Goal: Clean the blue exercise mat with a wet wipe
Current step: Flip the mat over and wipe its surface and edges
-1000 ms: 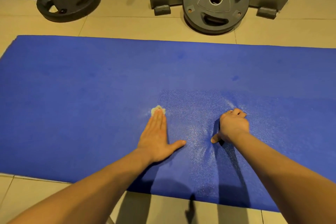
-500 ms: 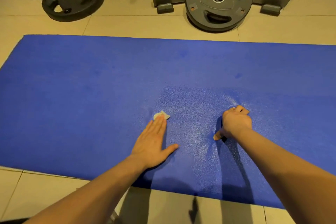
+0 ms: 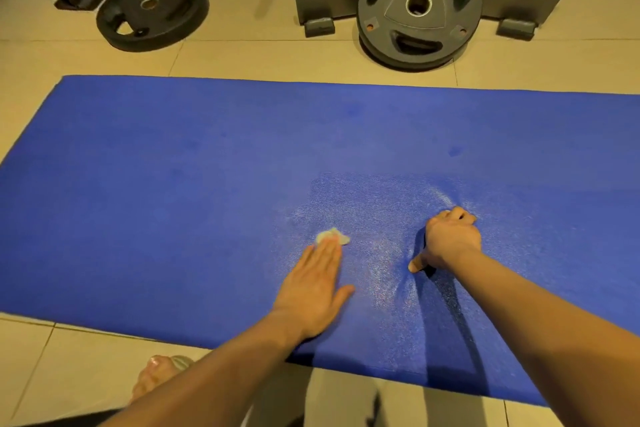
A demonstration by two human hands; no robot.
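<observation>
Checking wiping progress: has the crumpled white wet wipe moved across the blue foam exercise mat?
Yes: the wipe slid right and nearer the person, against the dark spot on the mat.

Both bare forearms are extending forward. The left grip is lying flat, palm down, fingers straight and together, thumb splaying rightward. The right grip is resting curled in a fist, knuckles down, thumb poking out to the lower left.
</observation>
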